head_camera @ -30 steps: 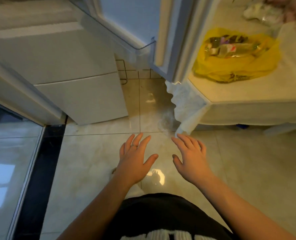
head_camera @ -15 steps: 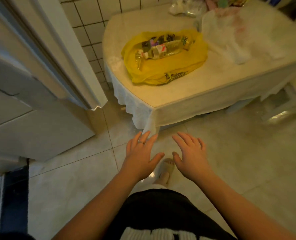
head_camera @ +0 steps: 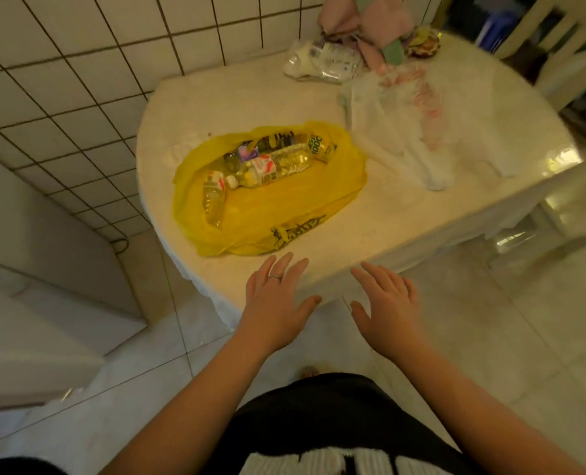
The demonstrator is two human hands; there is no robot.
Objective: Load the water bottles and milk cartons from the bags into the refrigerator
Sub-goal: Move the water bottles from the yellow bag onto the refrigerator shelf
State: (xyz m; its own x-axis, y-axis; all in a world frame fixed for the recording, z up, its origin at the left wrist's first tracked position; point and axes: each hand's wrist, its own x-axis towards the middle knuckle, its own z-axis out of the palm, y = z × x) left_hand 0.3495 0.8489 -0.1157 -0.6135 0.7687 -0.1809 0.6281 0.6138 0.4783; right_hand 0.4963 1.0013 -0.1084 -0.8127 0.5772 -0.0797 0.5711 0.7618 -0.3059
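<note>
Yellow bag [head_camera: 278, 214] lies open on table [head_camera: 223, 97], toward table's front left. Water bottles [head_camera: 274, 166] lie on sides inside it, with carton [head_camera: 319, 147] at bag's far end. White bag [head_camera: 421, 132] crumpled on table's right half. Left hand [head_camera: 274, 303] and right hand [head_camera: 387, 303] hover at table's near edge, fingers spread, holding nothing. Pale tabletop, white cloth [head_camera: 182, 265] overhanging edge. White tiled wall [head_camera: 79, 80] behind table, glossy tiled floor [head_camera: 490, 337] below.
</note>
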